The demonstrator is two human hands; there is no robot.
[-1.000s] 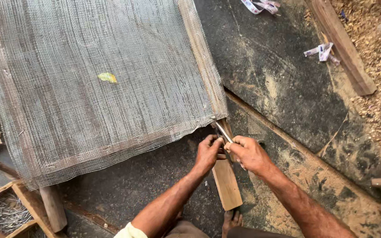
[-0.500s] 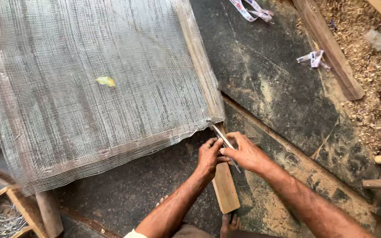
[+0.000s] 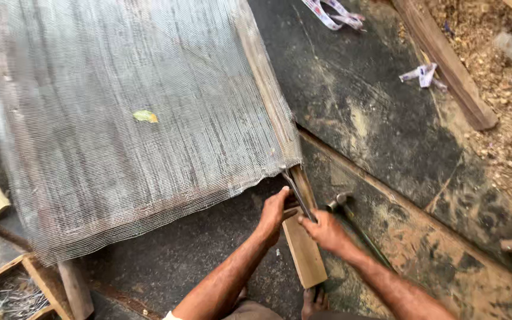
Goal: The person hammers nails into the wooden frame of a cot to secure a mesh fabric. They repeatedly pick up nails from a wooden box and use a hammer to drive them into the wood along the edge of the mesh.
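A wooden frame (image 3: 268,89) covered with grey wire mesh (image 3: 120,118) lies on the dark floor. At its near right corner, both my hands hold a thin metal tool (image 3: 296,192) whose tip touches the mesh corner. My left hand (image 3: 277,213) grips the tool's left handle. My right hand (image 3: 324,228) grips it from the right. Under my hands lies a short wooden plank (image 3: 304,255). A hammer (image 3: 342,204) rests on the floor just right of my right hand.
A yellow leaf (image 3: 145,116) sits on the mesh. A long wooden beam (image 3: 445,65) and sawdust (image 3: 499,89) lie at the upper right. Cloth scraps (image 3: 333,12) lie at the top. A wooden box of nails (image 3: 13,293) is at bottom left. My foot (image 3: 312,302) shows below.
The view has shifted slightly. My hands have stayed at the frame's corner on the tool, with my left hand now closer to my right.
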